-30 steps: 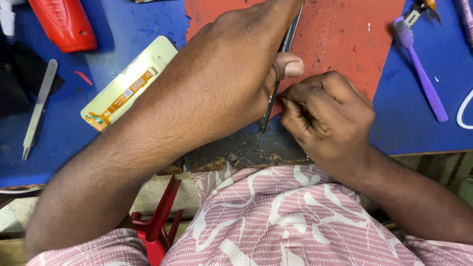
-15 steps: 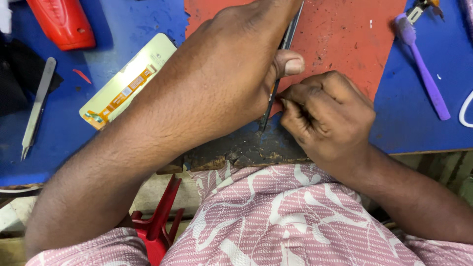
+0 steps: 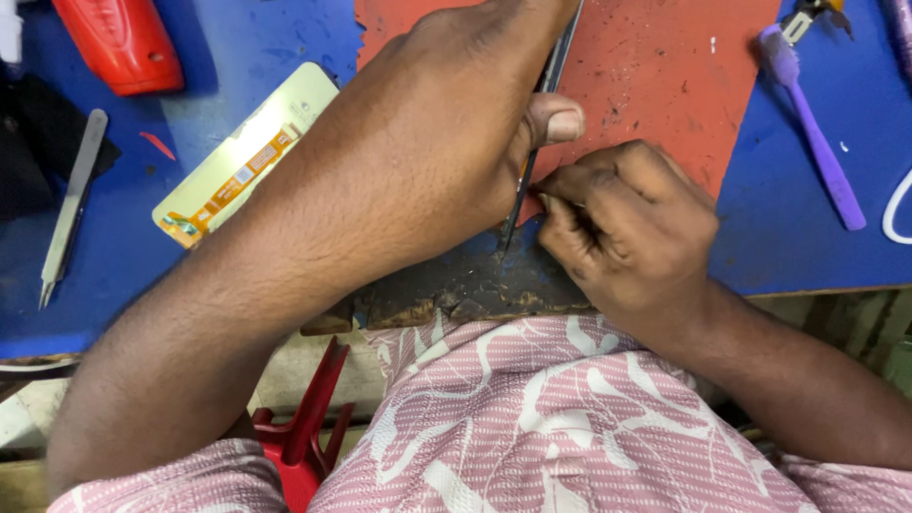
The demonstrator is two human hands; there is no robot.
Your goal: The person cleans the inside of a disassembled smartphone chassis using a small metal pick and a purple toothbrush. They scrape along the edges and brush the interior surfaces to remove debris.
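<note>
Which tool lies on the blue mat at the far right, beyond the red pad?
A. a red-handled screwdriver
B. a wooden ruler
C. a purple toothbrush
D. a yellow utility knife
C: a purple toothbrush lies slanted on the blue mat, right of the red pad where the left hand and right hand work.
</note>
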